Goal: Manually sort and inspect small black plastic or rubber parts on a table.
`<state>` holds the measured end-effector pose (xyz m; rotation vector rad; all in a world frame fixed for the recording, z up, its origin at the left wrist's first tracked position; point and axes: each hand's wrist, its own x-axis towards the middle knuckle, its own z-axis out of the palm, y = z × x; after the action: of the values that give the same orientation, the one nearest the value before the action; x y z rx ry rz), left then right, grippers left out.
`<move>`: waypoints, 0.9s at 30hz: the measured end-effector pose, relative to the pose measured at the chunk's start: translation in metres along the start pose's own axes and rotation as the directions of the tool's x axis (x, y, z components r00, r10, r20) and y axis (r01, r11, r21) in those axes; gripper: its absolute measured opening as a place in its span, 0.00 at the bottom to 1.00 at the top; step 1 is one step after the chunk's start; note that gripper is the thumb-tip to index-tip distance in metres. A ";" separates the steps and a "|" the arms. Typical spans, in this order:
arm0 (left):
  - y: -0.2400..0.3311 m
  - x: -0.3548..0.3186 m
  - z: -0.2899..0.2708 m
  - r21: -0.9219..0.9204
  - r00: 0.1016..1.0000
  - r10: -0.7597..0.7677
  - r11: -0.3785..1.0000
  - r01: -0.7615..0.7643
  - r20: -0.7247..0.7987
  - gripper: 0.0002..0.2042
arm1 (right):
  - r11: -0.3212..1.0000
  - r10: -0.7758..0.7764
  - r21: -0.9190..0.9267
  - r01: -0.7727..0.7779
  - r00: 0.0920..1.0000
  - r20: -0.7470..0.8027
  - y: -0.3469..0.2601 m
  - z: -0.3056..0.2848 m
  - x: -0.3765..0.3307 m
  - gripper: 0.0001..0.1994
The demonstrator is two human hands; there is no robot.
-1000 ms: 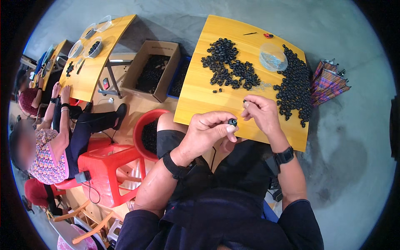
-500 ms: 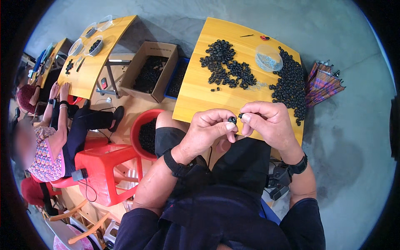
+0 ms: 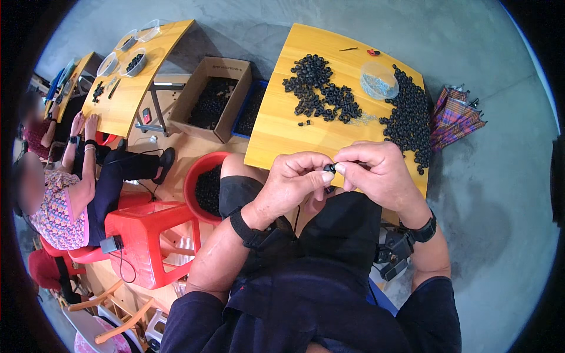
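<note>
Over the near edge of the wooden table (image 3: 273,132), my two hands meet in front of my lap. My left hand (image 3: 294,183) pinches a small round black part (image 3: 329,167) with a hole in it. My right hand (image 3: 379,176) is closed at the same spot, its thumb and finger touching the round part. Its fingers mostly cover a small black piece. Beyond the hands lie a heap of black parts (image 3: 312,72) and a broad strip of black rings (image 3: 409,115). Between them are scattered thin silvery bits (image 3: 365,119) and a clear tub (image 3: 376,97) of similar bits.
A red tub (image 3: 189,187) of black parts stands left of my knee. Further left are a cardboard box (image 3: 226,132), a blue crate (image 3: 246,130) and a red stool (image 3: 154,235). A co-worker (image 3: 65,200) sits at another table. A plaid umbrella (image 3: 456,120) is at the right.
My right hand has moved slightly left, bringing its small black piece against the round part in my left hand. The gap between the two has closed.
</note>
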<state>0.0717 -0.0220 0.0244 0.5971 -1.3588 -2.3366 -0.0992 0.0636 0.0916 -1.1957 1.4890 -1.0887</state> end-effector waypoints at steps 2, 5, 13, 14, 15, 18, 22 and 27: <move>0.002 -0.001 -0.003 0.032 1.000 -0.023 0.999 0.023 0.005 0.07 | 1.000 -0.008 -0.029 0.008 1.000 0.017 0.001 0.001 0.001 0.06; 0.003 -0.001 -0.004 0.067 0.999 -0.046 0.997 0.045 0.012 0.09 | 1.000 -0.009 -0.019 0.009 1.000 0.016 0.003 0.003 0.000 0.06; 0.006 0.000 -0.006 0.111 0.996 -0.079 0.991 0.074 0.047 0.08 | 0.985 0.123 0.112 -0.133 0.988 0.093 0.010 -0.004 0.003 0.08; 0.008 0.001 -0.005 0.121 0.994 -0.099 0.988 0.093 0.042 0.07 | 0.984 0.125 0.114 -0.135 0.988 0.091 0.012 -0.004 0.005 0.08; 0.010 0.001 -0.005 0.130 0.992 -0.118 0.985 0.112 0.038 0.07 | 0.975 0.149 0.149 -0.164 0.983 0.112 0.014 -0.005 0.007 0.07; 0.014 0.002 -0.005 0.186 0.991 -0.131 0.975 0.126 0.016 0.07 | 0.952 0.190 0.215 -0.219 0.970 0.150 0.016 -0.006 0.011 0.07; 0.014 0.002 -0.006 0.220 0.995 -0.104 0.970 0.101 0.005 0.06 | 0.940 0.212 0.224 -0.259 0.954 0.212 0.016 -0.008 0.015 0.07; 0.019 0.004 -0.006 0.344 0.987 -0.163 0.926 0.154 -0.004 0.06 | 0.958 0.211 0.129 -0.257 0.933 0.291 0.017 -0.013 0.020 0.07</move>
<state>0.0735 -0.0373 0.0381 0.8089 -1.8122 -2.2458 -0.1171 0.0478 0.0756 -0.9794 1.2631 -0.8291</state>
